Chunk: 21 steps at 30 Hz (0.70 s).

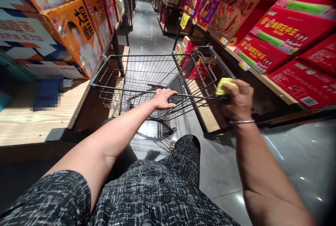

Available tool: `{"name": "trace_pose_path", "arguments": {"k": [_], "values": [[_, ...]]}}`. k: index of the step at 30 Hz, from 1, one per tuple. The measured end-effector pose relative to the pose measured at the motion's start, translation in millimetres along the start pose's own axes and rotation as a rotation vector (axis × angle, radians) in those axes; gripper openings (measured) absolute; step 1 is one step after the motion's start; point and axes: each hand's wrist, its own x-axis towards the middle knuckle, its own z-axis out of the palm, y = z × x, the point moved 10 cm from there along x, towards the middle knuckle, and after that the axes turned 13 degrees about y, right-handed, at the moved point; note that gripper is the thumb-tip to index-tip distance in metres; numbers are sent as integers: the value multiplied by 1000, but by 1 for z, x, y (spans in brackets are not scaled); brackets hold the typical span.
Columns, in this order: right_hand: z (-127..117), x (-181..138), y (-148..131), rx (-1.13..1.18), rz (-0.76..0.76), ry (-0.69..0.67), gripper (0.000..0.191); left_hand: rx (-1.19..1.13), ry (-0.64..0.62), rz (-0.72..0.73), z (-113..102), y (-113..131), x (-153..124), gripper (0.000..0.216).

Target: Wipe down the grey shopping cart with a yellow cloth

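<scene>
A grey wire shopping cart stands crosswise in front of me, its handle end towards the right. My left hand grips the cart's near top rim around the middle, fingers curled over the bar. In my right hand is a yellow cloth, bunched up and pressed against the dark handle at the cart's right end. A thin bracelet circles my right wrist. The part of the handle under the cloth and palm is hidden.
Orange boxes are stacked on the left wooden shelf. Red boxes fill the right shelf, whose edge lies close to the cart's handle end. Beyond the cart, a shiny floor aisle runs between shelves. My knee is near the cart.
</scene>
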Motion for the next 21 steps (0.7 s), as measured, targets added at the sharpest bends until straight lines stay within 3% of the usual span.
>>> {"name": "trace_pose_path", "arguments": {"k": [4,7,15,21], "values": [[15,27,41,-146,39,-333,58,0,33,28,3,2,0,62],[26,32,49,-228,76,-450,53,27,84,56,3,1,-1,60],[27,33,42,-263,78,-470,48,128,-18,104,13,3,-7,88],[18,27,41,-280,96,-420,52,109,2,146,14,1,-2,91]]}}
